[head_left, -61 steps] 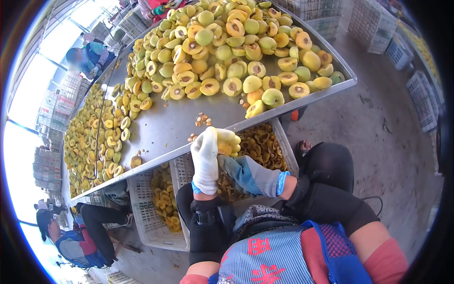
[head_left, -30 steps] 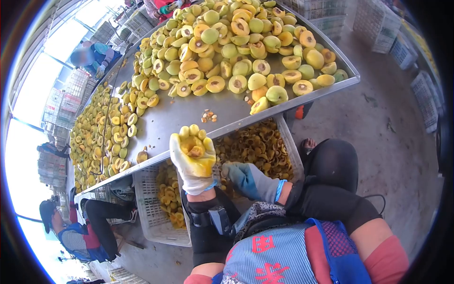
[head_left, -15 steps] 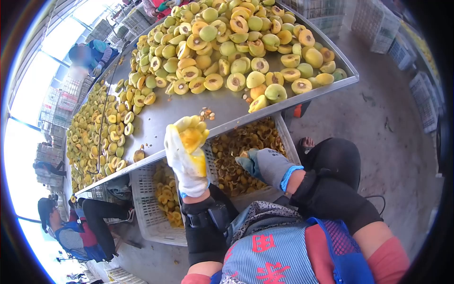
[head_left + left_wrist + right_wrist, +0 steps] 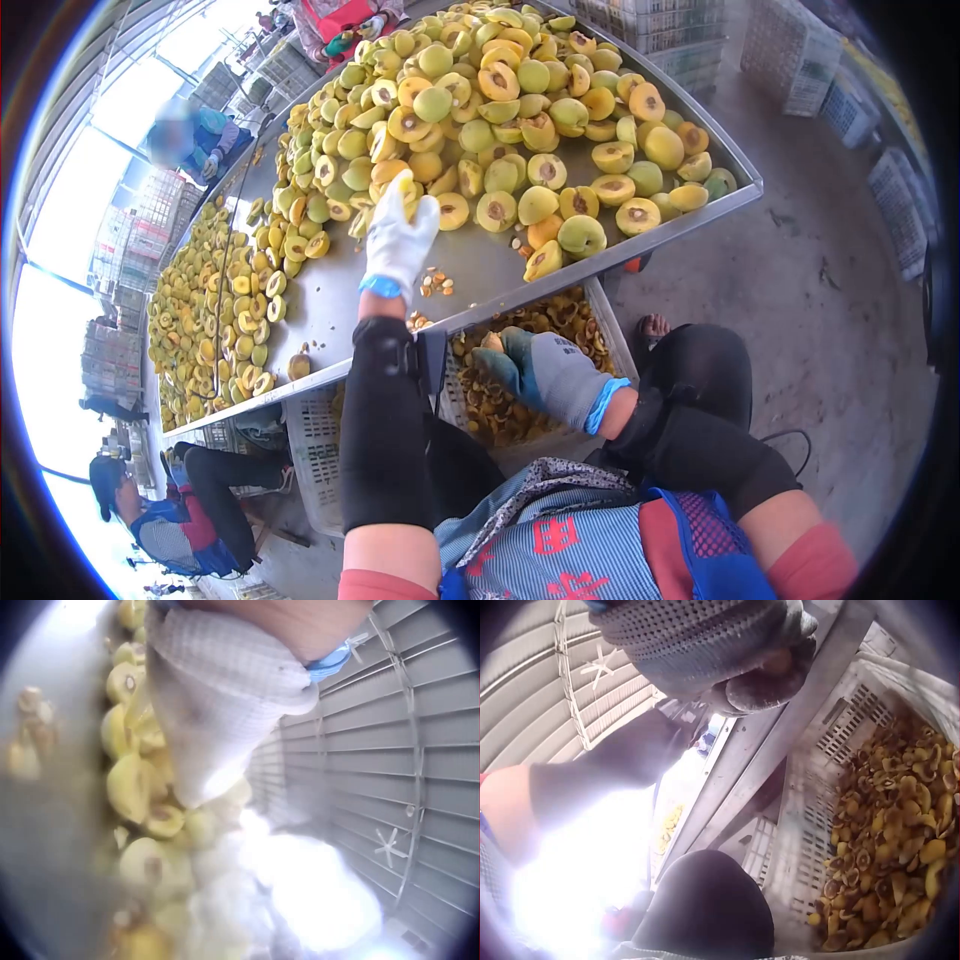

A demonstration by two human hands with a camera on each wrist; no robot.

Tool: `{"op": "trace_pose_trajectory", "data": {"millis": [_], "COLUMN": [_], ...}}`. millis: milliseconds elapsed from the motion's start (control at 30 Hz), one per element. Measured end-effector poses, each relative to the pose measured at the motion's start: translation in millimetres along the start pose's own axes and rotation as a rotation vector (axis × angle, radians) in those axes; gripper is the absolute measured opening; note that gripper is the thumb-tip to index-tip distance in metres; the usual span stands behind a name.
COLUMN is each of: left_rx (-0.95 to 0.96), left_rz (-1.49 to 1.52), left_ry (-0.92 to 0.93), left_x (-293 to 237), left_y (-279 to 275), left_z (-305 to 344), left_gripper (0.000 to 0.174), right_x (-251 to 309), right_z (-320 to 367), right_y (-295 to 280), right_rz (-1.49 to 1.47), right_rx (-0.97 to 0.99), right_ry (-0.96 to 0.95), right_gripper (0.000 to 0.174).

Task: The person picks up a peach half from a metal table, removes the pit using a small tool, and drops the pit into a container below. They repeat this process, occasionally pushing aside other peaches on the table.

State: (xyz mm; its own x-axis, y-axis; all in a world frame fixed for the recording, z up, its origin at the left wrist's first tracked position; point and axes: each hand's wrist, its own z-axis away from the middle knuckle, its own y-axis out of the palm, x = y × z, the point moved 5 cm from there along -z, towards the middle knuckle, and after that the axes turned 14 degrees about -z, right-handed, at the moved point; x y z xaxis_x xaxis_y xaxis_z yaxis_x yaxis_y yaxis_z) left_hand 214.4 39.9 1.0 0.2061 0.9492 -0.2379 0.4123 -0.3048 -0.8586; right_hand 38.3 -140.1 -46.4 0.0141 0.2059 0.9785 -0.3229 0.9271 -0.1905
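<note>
My left hand [image 4: 398, 240], in a white glove, reaches over the metal table [image 4: 345, 285] with its fingers extended at the near edge of a heap of halved yellow-green peaches [image 4: 480, 120]. In the left wrist view, its glove [image 4: 214, 697] overlaps the row of fruit, and the fingertips are blurred. My right hand [image 4: 560, 370], in a grey-blue glove, is curled above a crate of fruit scraps [image 4: 500, 400]. A small tan piece [image 4: 492, 343] shows at its fingertips; its kind is unclear. The right wrist view shows these fingers bent around it, beside the table edge.
Small pit pieces [image 4: 436, 282] lie on the table near its raised front rim [image 4: 610, 255]. A second white crate [image 4: 315, 460] stands left under the table. Another person [image 4: 165, 510] sits at the left, and stacked crates [image 4: 790, 55] stand at the far right.
My left hand held a yellow peach half in its palm near the table edge; now it has stretched forward to the heap without it. My right hand has moved slightly over the scrap crate.
</note>
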Motion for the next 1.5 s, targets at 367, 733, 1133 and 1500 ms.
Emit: {"op": "trace_pose_trajectory", "data": {"millis": [367, 733, 1133, 1500], "left_rx": [0.544, 0.175, 0.022, 0.21], "left_rz": [-0.001, 1.338, 1.507, 1.327], "left_ry": [-0.069, -0.55, -0.551, -0.314], "left_x": [-14, -76, -73, -55], "left_y": [30, -33, -19, -26], "left_z": [25, 138, 155, 153], "left_gripper": [0.047, 0.039, 0.048, 0.05], "right_x": [9, -1, -14, -24], "right_z": [-5, -7, -5, -8], "right_y": [-16, 13, 35, 38], "right_rz": [-0.064, -0.452, -0.782, -0.663], "right_rx": [-0.178, -0.066, 0.035, 0.018], "right_ry": [-0.103, -0.164, -0.078, -0.162], "right_gripper": [0.035, 0.049, 0.047, 0.063]}}
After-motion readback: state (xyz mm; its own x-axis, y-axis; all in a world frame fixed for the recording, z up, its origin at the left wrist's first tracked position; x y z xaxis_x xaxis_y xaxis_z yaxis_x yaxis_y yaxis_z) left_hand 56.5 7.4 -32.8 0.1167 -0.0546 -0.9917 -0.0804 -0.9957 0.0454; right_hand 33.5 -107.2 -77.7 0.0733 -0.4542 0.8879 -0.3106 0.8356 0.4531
